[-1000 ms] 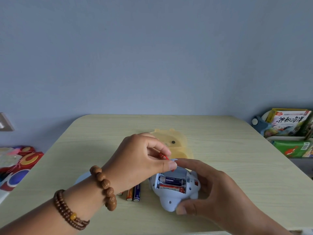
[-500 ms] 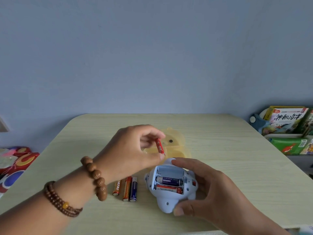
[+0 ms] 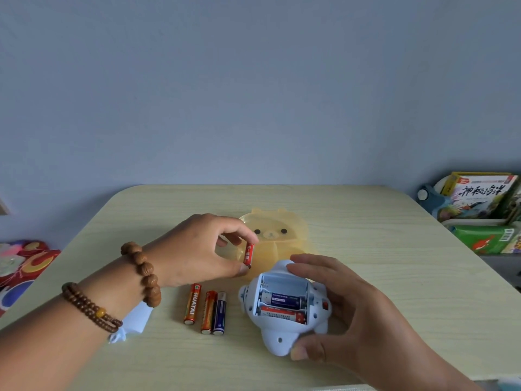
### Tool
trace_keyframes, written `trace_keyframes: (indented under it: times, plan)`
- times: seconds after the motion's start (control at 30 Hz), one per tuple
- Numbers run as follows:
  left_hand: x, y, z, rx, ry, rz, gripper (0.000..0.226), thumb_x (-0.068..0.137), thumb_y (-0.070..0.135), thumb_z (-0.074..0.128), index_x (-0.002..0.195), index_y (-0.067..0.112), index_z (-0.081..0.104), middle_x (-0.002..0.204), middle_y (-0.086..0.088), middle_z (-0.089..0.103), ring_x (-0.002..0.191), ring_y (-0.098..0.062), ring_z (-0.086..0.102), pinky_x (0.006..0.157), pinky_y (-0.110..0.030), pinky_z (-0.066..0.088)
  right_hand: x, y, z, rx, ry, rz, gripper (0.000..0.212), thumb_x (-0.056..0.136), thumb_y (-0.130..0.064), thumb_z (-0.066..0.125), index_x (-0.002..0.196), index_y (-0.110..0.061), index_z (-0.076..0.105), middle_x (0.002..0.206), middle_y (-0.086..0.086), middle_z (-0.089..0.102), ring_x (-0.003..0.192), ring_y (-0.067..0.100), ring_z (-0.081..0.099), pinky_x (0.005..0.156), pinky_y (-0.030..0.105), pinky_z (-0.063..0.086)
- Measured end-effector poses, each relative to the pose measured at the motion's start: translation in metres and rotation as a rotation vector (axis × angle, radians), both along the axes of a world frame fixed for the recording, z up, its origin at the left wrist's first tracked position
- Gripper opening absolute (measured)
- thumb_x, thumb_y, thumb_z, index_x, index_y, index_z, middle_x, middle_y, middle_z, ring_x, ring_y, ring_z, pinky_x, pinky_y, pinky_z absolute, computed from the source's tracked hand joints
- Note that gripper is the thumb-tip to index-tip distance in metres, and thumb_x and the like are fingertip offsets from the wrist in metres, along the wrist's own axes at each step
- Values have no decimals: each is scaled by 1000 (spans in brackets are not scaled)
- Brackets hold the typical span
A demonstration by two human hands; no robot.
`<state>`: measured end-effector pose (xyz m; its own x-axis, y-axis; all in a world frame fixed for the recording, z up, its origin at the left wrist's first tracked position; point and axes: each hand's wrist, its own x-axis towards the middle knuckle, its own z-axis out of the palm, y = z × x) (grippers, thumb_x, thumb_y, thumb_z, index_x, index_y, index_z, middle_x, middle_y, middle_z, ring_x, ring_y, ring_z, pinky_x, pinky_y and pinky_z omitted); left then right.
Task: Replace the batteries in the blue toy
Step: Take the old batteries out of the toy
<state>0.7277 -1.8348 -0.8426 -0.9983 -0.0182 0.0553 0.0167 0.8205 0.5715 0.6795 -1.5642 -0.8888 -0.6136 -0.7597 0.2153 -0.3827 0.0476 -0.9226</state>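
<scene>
The blue toy point(image 3: 283, 314) lies belly-up on the desk point(image 3: 394, 263), near the front edge and a little right of centre, its battery bay open. Two batteries sit in the bay: a dark blue one point(image 3: 280, 299) in the middle slot and a red one point(image 3: 283, 316) in the slot nearest the camera; the far slot is bare. The right hand point(image 3: 346, 311) is wrapped around the toy, fingertips on its far end and thumb on the near nub, clamped on it. The left hand point(image 3: 197, 249) hovers just beyond the toy's far-left corner, thumb and forefinger pinched on a small red battery point(image 3: 248, 255) held nearly upright, clear of the bay.

Just left of the toy three loose batteries point(image 3: 207, 309) lie side by side on the desk, two orange and one dark blue, pointing away from the camera. Further left, under the left wrist with its bead bracelets point(image 3: 141, 275), a pale blue piece point(image 3: 135, 320) shows partly; I cannot tell what it is. Behind the toy and the left hand rests a translucent yellow bear-faced tray point(image 3: 284, 232), close to the raised battery.

The desk's right half and far strip are open surface. Its rounded far corners meet the blue-grey wall. Off the right edge stand books in a holder point(image 3: 479, 198); off the left edge lie colourful items point(image 3: 22, 258).
</scene>
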Motion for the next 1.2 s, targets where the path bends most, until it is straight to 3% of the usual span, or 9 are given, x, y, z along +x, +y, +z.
trace_keyframes:
  times: [0.2, 0.4, 0.53, 0.7, 0.83, 0.97, 1.1, 1.2]
  plan:
    - [0, 2, -3, -4, 15, -30, 22, 76, 32, 84, 93, 44, 75, 120, 36, 63, 108, 5, 61, 94, -25, 53, 1, 0, 2, -17, -21, 7, 82, 52, -17, 101, 123, -41, 69, 138, -25, 55, 124, 9, 64, 92, 29, 60]
    - [11, 8, 5, -37, 91, -39, 23, 80, 34, 81, 98, 44, 72, 122, 34, 61, 111, 15, 54, 90, -7, 43, 2, 1, 4, -3, -31, -7, 81, 51, -16, 101, 124, -35, 71, 139, -23, 56, 122, 10, 65, 92, 31, 61]
    - [37, 22, 15, 19, 294, -91, 39, 76, 47, 78, 113, 40, 67, 118, 24, 65, 114, 2, 58, 90, -10, 44, 2, 1, 4, -15, -51, -7, 82, 52, -14, 100, 124, -38, 69, 137, -24, 57, 122, 11, 65, 91, 32, 61]
    - [60, 40, 5, -123, 111, -166, 88, 60, 65, 83, 138, 49, 46, 133, 39, 45, 126, 19, 40, 102, -1, 29, 3, 1, 5, -35, -118, -8, 81, 52, -4, 99, 123, -32, 71, 136, -18, 59, 120, 17, 68, 93, 38, 60]
    - [59, 45, -5, -56, 175, -69, 78, 63, 46, 90, 134, 40, 57, 120, 34, 56, 113, 20, 48, 92, 2, 34, 3, 2, 6, -36, -123, -25, 80, 51, -5, 98, 122, -33, 71, 134, -16, 60, 120, 19, 68, 95, 41, 60]
    - [61, 47, -9, -13, 204, -12, 72, 59, 44, 92, 125, 40, 64, 109, 30, 63, 103, 13, 55, 86, 0, 39, 10, 4, 18, 61, -83, -15, 74, 61, -7, 94, 125, -33, 67, 135, -16, 59, 119, 19, 68, 95, 43, 60]
    - [64, 51, -12, 61, 234, -3, 62, 55, 38, 93, 113, 39, 69, 106, 28, 65, 93, 8, 64, 77, -3, 44, 25, -4, 38, 225, 68, -163, 48, 76, -38, 82, 119, -43, 61, 109, -11, 73, 95, 9, 74, 82, 30, 62]
    - [66, 55, -11, 94, 234, 1, 61, 51, 42, 93, 107, 40, 70, 105, 27, 63, 93, 3, 65, 76, -5, 46, 37, -21, 44, 287, 248, -325, 36, 77, -35, 79, 108, -41, 62, 102, -19, 64, 81, 2, 69, 61, 17, 56]
